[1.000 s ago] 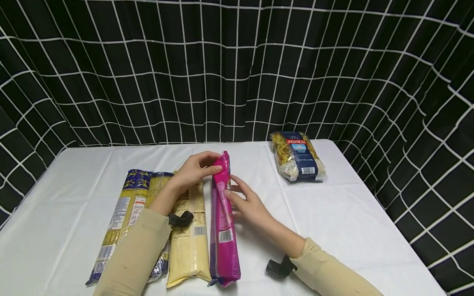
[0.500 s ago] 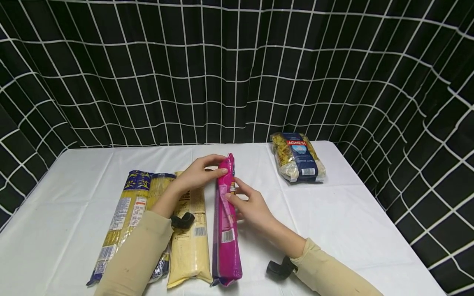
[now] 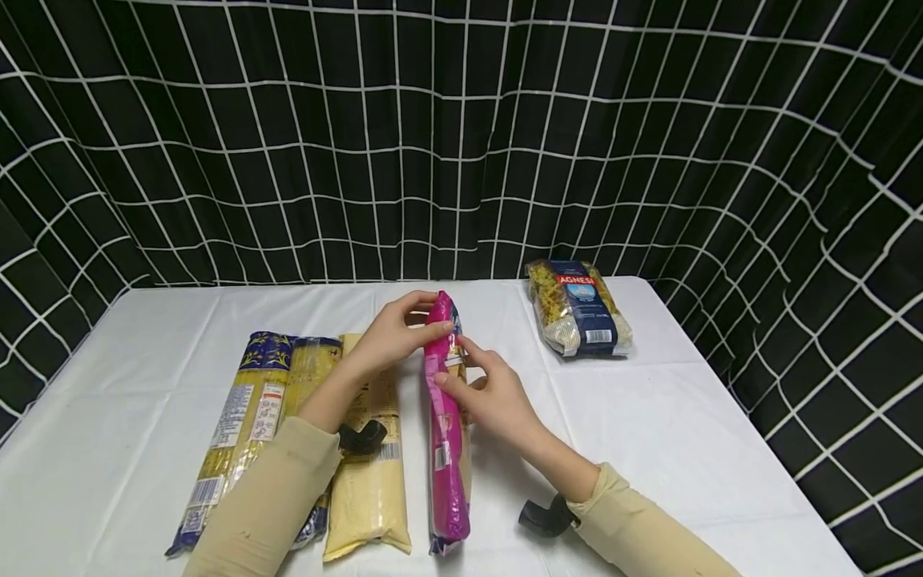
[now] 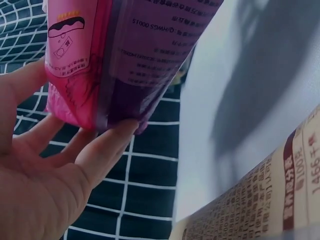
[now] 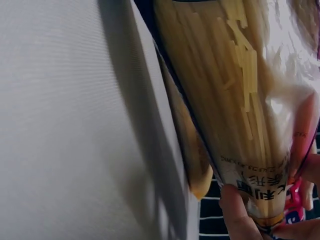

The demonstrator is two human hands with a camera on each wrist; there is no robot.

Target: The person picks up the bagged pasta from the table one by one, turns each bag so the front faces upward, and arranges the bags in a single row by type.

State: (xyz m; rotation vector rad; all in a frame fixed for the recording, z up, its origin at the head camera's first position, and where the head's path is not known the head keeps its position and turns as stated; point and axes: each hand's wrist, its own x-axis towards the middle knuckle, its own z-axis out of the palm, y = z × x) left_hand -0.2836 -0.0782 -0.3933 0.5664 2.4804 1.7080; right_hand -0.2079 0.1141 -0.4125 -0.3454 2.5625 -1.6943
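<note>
Both hands tip the long pink plastic spaghetti pack (image 3: 445, 417) onto its edge on the white table (image 3: 685, 433). Left hand (image 3: 392, 336) pinches its far end; right hand (image 3: 493, 397) curls round the middle, steadying it beside the yellow spaghetti pack (image 3: 368, 489).

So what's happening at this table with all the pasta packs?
A person is handling a long pink spaghetti pack with both hands. The left hand pinches its far end and the right hand grips its middle, turning it up on its edge on the white table. To its left lie a yellow pack and a blue-and-yellow pack, flat and side by side. A short-pasta bag lies apart near the far right corner.
</note>
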